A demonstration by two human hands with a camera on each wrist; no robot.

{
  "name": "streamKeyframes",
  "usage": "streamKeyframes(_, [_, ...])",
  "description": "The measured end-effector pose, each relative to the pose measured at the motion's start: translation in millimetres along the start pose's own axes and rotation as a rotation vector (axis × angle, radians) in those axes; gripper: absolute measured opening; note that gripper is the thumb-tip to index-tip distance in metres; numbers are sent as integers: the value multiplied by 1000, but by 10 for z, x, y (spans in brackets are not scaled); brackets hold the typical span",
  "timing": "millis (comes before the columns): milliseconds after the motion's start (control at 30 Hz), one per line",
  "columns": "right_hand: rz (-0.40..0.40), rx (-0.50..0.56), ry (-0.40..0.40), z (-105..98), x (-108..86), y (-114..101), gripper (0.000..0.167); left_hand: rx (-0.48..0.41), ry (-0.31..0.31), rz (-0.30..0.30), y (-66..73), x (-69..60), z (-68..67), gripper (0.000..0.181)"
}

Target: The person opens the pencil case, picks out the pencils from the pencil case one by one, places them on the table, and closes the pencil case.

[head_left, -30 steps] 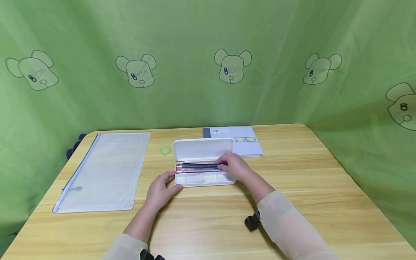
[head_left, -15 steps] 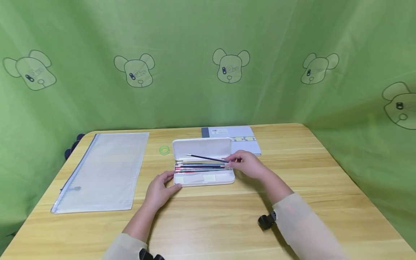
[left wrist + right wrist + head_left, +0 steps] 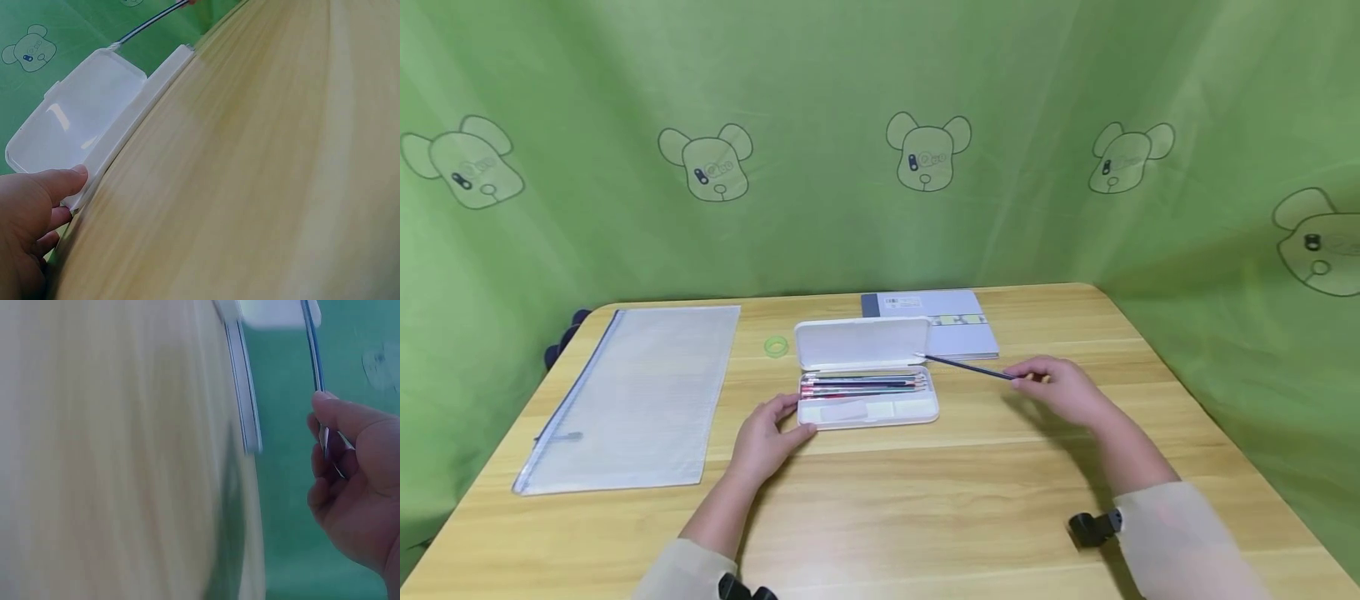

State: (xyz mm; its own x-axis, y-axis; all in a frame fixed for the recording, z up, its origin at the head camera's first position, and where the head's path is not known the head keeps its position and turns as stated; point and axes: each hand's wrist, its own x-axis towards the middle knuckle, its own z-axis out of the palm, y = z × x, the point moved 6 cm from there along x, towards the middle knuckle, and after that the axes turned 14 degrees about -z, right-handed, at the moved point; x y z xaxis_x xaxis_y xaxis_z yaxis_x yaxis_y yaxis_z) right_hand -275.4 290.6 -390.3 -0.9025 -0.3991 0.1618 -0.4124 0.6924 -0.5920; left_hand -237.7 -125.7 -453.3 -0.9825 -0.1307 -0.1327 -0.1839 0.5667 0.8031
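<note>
Pinches one pencil (image 3: pixel 966 365) in the right grip (image 3: pixel 1063 390). Holds one open case (image 3: pixel 861 343) by its corner with the left grip (image 3: pixel 763 440).

Head: looks forward and down from above, farthest off, takes in most of tabletop (image 3: pixel 880 517). Left wrist: rolled, low, close, looks past left hand (image 3: pixel 25 225) to case (image 3: pixel 100 106). Right wrist: rolled sideways, close, faces right hand (image 3: pixel 362 469) and curtain (image 3: pixel 300 550). Shared between wrists: case, pencil (image 3: pixel 315 356).

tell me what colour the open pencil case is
The pencil case is white, clearest in the head view.
</note>
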Motion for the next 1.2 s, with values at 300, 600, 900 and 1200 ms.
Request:
streamKeyframes(300, [113,-96,7,-267,-341,431,40,4,9,11,-8,-1,-2,52])
streamKeyframes(600, [162,-126,-25,-372,-408,839,44,-10,0,10,-7,-7,4,51])
streamKeyframes(900, [168,-165,-46,-438,-459,1020,41,-1,-8,-7,-13,-4,24,51])
streamKeyframes(1200, [185,-143,-52,-447,-520,1102,41,4,0,-7,-10,-10,10,51])
